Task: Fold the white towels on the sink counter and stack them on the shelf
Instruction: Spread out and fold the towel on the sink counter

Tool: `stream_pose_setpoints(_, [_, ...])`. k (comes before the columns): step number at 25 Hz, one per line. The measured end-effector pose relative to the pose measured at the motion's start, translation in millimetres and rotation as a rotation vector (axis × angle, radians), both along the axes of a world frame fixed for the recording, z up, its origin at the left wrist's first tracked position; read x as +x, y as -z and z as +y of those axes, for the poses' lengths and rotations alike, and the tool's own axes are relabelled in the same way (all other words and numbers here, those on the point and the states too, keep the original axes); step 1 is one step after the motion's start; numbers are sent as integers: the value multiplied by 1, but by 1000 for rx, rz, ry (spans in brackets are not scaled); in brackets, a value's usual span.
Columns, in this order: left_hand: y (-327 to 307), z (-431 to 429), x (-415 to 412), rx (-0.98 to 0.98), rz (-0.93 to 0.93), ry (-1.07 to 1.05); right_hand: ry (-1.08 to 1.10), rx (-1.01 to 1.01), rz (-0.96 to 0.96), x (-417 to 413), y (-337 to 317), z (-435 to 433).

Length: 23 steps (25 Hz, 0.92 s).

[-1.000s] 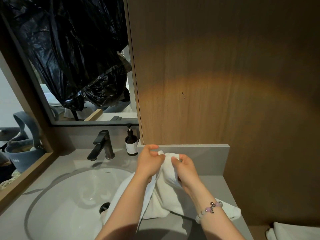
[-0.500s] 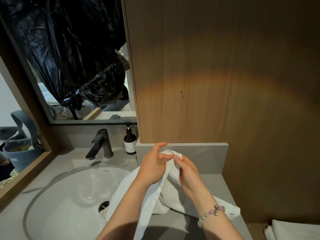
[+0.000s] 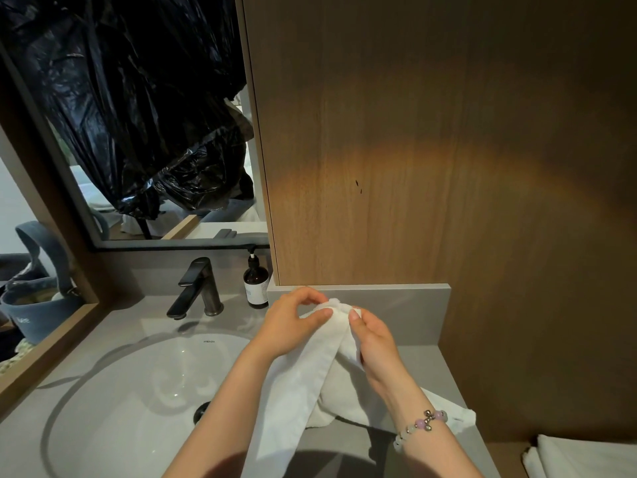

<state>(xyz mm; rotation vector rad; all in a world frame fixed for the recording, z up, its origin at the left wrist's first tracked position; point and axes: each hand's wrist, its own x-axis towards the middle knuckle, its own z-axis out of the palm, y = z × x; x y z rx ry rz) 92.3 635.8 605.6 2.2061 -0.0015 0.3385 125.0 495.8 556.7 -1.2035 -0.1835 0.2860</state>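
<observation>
**Towel corner pinched: slip risks at basin and right edge**

Both hands were together, nearly touching. The left hand and right hand each pinched the top corner of the white terry towel, held up just in front of the counter's raised back ledge.

The rest of the towel draped down onto the grey stone sink counter. One strip ran toward the front edge, beside the white oval basin. One tail lay at the right edge.

Likely risks:
- The strip could swing into the basin and get wet.
- The tail could slide off the right edge if pulled sideways.
- A left elbow sweep could knock the brown pump bottle or the black faucet.

Room:
- The wood wall panel sat tight behind the hands.
- The flat strip between basin and right edge was narrow, so a full spread looked cramped.
- Space was open toward the front.
- White folded cloth sat below the right edge, probably the stack.
</observation>
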Motion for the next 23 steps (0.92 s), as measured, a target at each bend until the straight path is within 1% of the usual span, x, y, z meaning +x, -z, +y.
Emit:
stream_pose_setpoints(2, [0,3,1,-54,-25,9,-16,-13,-25,-3,-3,-1])
stream_pose_setpoints(5, [1,3,1,-1,-17,1,11,8,-23,-4,-7,0])
stream_pose_setpoints(7, [3,5,1,87,-5,-61,101,23,3,-2,-9,-1])
stream_pose_setpoints(8, [4,5,1,96,-6,-85,161,23,9,0,-10,-2])
stream_pose_setpoints(10, [4,0,-2,39,-36,-113,236,35,29,6,-12,-4])
stream_pose_setpoints(14, [7,-16,-2,-47,-139,-147,161,95,101,-1,-15,5])
stream_pose_setpoints(19, [5,-24,-2,-154,-156,-114,120,215,166,-7,-18,10])
stream_pose_setpoints(21, [4,-26,0,-166,-154,-169,104,220,171,-8,-19,12])
stream_pose_setpoints(23, [4,-26,3,-161,-133,-271,91,206,154,-11,-16,16])
